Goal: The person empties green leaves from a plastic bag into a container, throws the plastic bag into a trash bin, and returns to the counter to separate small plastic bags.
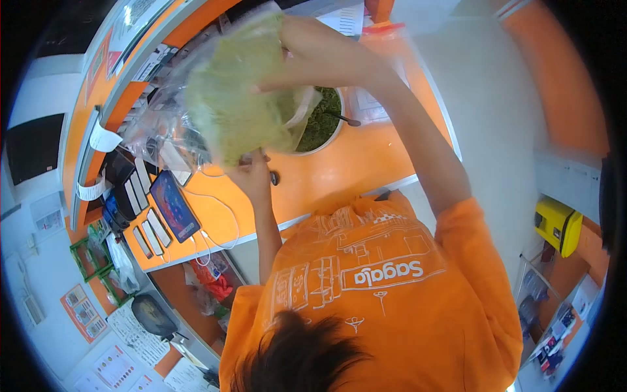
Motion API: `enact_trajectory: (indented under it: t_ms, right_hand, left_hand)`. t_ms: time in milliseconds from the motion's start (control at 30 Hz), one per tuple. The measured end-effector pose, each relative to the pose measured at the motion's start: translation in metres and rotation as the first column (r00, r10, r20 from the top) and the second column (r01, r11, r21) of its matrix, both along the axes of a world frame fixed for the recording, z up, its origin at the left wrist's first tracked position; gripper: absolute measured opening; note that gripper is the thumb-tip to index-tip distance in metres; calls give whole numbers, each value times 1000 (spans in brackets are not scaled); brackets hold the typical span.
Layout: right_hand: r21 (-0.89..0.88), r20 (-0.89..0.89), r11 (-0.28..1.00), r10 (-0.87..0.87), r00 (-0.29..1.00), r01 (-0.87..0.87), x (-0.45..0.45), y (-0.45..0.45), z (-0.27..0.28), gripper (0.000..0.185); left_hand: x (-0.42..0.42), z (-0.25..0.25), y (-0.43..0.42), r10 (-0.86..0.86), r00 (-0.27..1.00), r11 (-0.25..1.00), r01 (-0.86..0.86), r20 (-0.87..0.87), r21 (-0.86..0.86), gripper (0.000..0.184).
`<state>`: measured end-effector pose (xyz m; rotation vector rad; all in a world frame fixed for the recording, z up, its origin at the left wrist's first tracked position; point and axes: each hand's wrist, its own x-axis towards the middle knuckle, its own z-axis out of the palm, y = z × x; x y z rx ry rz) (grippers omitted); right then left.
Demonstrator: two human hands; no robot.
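A yellow-green bag [228, 98] was held up between two hands over an orange counter [375, 157].
At the left of the frame, a tablet [175, 206] lay near a white cable [228, 219], perhaps set there to charge. The bag filled the upper middle, blurred, probably raised two-handed to keep its loose body from sagging. Below it, the left hand [253, 179] pinched the lower edge, the bag just above its thumb and fingertips. Farther right, the right hand [304, 59] had its thumb across the bag's face; whether its other fingers gripped, I could not tell. Right of the bag stood a tub [342, 112] of chopped greens [321, 127], partly covered.
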<state>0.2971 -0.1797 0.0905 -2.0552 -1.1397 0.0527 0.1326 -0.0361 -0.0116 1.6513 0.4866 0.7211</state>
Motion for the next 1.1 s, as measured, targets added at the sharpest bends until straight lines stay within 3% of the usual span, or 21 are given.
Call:
enact_trajectory:
  t_ms: [67, 167, 267, 467, 567, 633, 733, 767, 833, 867, 967, 1100]
  right_hand:
    - [108, -73, 994, 34, 997, -26, -1, 1, 9, 57]
    - [193, 198, 979, 29, 980, -69, 3, 15, -11, 59]
    - [274, 54, 960, 41, 998, -54, 2, 16, -6, 63]
    - [107, -26, 993, 47, 999, -44, -1, 15, 10, 65]
    - [176, 166, 982, 41, 985, -71, 2, 26, -12, 62]
    - [154, 152, 986, 44, 987, -68, 2, 21, -7, 61]
    - [193, 206, 979, 22, 978, -63, 1, 30, -19, 58]
    - [215, 239, 975, 8, 971, -61, 1, 33, -23, 57]
    - [192, 88, 976, 86, 992, -101, -5, 31, -16, 55]
    - [183, 12, 975, 124, 992, -124, -7, 30, -13, 55]
    - [175, -11, 971, 170, 985, -166, 1, 20, -7, 56]
    - [224, -233, 970, 149, 961, -96, 14, -1, -6, 61]
  left_hand:
    - [1, 8, -3, 12, 1000, 998, -12, 12, -54, 14]
    - [1, 14, -3, 19, 1000, 999, -19, -14, -44, 14]
    - [-1, 9, 2, -5, 1000, 1000, 5, -10, 0, 15]
    - [0, 20, 2, 18, 1000, 1000, -18, -10, 1, 17]
    - [0, 17, 5, 41, 999, 999, -42, -19, -17, 21]
    - [-4, 15, 10, 8, 999, 1000, -8, -46, -18, 26]
    - [-4, 17, -1, -63, 988, 998, 60, 140, 28, 28]
    - [-1, 21, -7, -56, 996, 987, 45, 71, 154, 32]
    - [12, 34, -23, -14, 998, 917, 37, -61, 397, 42]
    - [20, 28, -25, 1, 997, 920, -31, 77, 390, 40]
    - [24, 37, -26, 87, 996, 996, -87, 5, 6, 31]
    - [21, 30, -8, 107, 994, 994, -107, -12, 32, 26]
